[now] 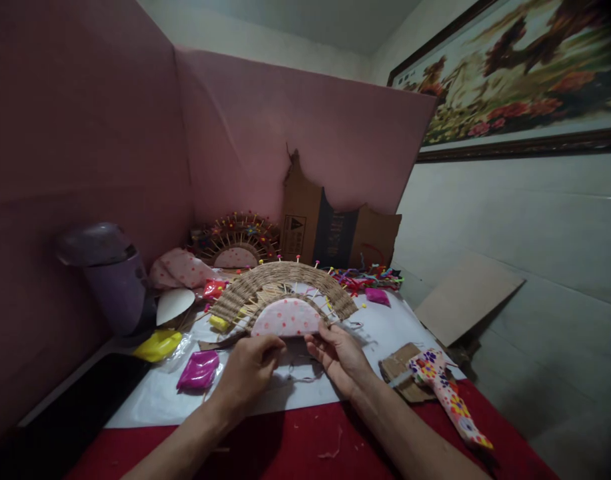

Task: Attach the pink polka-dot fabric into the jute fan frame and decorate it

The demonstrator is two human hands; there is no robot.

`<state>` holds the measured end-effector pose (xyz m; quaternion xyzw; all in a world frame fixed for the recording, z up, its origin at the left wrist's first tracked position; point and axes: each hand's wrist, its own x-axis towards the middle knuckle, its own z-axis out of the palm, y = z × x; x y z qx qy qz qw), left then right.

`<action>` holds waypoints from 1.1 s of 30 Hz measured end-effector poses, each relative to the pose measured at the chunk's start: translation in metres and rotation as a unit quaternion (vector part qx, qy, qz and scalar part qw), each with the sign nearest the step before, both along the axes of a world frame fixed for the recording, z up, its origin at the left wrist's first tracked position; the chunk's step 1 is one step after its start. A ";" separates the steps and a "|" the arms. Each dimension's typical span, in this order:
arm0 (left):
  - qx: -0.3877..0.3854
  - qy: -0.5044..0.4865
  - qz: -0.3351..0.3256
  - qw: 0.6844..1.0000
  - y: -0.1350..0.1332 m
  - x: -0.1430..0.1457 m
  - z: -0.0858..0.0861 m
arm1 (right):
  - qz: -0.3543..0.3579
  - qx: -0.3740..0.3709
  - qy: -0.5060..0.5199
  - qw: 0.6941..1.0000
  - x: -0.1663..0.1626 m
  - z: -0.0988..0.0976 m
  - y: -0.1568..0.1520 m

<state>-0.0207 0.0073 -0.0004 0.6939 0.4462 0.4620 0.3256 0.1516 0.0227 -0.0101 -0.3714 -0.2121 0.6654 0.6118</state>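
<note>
A half-round craft fan [286, 275] stands tilted in front of me, with a woven twine arc, thin sticks and small pink, red and yellow tips along its outer rim. At its base is a white half-disc [288, 316] covered in cloth with red dots. My left hand [255, 360] is at the lower left edge of the half-disc, fingers curled closed. On the lower right corner, my right hand [338, 350] pinches the half-disc between thumb and fingers. Loose thread [305, 375] lies on the white sheet between my wrists.
A similar finished-looking fan [238, 240] leans at the back near torn cardboard [335, 233]. Left are a purple bin [118, 283], a yellow packet [158, 345] and a magenta packet [199, 371]. A flower-patterned glue gun [450, 393] rests right, beside cardboard scraps. Coloured wires [370, 277] lie behind.
</note>
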 end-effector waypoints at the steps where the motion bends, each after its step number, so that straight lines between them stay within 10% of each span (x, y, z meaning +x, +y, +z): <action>1: 0.040 -0.002 0.024 0.999 0.000 -0.002 0.001 | -0.004 0.000 0.003 1.000 0.000 0.002 0.000; 7: 0.110 -0.101 0.060 0.987 -0.010 -0.005 0.008 | 0.005 -0.011 0.009 1.000 -0.003 0.005 -0.012; 17: 0.246 0.242 -0.043 0.938 -0.020 0.013 -0.007 | 0.076 -0.016 -0.005 0.997 0.008 -0.007 -0.037; 27: 0.296 0.321 -0.035 0.899 -0.017 0.014 -0.017 | 0.148 -0.011 -0.033 0.988 0.025 -0.001 -0.045; 33: 0.246 0.435 -0.060 0.864 -0.019 0.015 -0.015 | 0.071 0.069 -0.318 0.943 0.033 0.005 -0.064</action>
